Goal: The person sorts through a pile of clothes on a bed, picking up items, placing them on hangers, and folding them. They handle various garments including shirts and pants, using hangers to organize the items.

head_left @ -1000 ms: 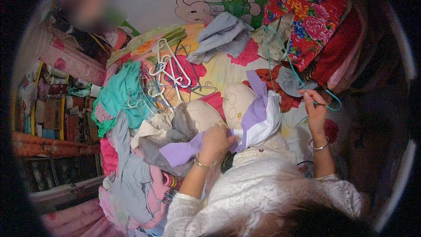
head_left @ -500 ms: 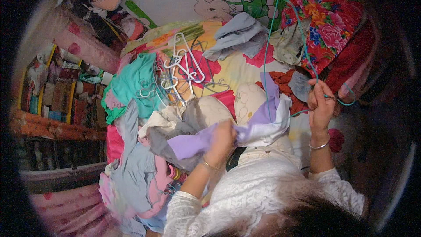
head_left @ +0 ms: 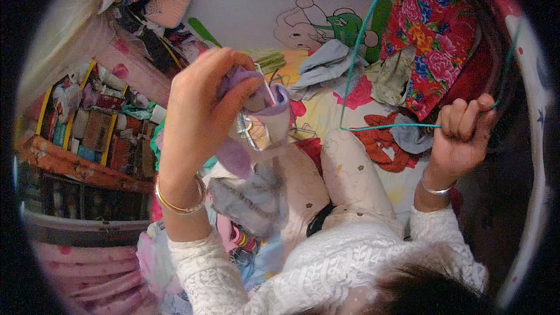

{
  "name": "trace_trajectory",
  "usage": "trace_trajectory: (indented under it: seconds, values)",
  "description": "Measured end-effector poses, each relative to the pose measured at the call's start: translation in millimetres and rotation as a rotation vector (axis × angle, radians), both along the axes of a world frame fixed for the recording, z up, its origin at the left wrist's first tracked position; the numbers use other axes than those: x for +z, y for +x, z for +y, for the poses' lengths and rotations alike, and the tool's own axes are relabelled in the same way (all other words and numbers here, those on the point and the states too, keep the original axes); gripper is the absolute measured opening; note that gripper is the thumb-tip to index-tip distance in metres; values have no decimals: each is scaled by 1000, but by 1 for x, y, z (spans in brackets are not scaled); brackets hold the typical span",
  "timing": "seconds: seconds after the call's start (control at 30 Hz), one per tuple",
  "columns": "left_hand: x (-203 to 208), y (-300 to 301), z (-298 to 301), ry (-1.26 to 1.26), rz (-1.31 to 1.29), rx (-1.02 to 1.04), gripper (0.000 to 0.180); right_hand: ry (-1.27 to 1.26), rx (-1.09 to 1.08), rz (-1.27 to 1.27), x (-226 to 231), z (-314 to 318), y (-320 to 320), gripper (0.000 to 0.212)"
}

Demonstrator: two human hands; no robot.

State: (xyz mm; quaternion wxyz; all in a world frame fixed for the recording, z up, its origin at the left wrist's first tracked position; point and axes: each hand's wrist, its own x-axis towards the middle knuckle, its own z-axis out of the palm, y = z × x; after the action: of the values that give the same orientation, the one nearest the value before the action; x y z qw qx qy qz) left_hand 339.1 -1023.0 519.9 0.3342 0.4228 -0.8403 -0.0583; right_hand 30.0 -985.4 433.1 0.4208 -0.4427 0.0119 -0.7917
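My left hand (head_left: pixel 201 105) is raised at the left, its fingers closed round a purple and white garment (head_left: pixel 235 157). The cloth is bunched and loops out to the right of the fingers. On the right, my right hand (head_left: pixel 464 134) is shut on a teal wire hanger (head_left: pixel 352 76). One long side of its frame rises out of the top edge of the picture, and the lower bar runs into my fist. Hanger and garment are apart. A grey garment (head_left: pixel 248 201) lies by my lap below the left hand.
Pale blue-grey cloth (head_left: pixel 329 64) and a rust-red garment (head_left: pixel 379 146) lie on the flowered bedding. Several hangers (head_left: pixel 254 131) show partly behind the purple cloth. A red floral cloth (head_left: pixel 437 46) is at the far right, shelves with boxes (head_left: pixel 87 116) at the left.
My left hand has lifted the purple and white garment off my lap, up and to the left. My right hand has moved slightly right, and the teal hanger has come up nearer the camera.
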Motion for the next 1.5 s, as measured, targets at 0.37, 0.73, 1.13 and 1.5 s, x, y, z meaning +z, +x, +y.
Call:
trace_trajectory:
  seconds: [0.37,0.73,1.13,1.5]
  values:
    - [8,1,5,-27,-185,311,13,-444,167,70,79,-30,59,29]
    - [5,9,1,128,428,197,17,1,96,215,21,-30,103,23]
    - [-6,56,12,624,809,48,8,307,282,1165,60,-63,57,18]
    - [-62,43,24,518,69,367,20,314,606,1313,59,-46,47,40]
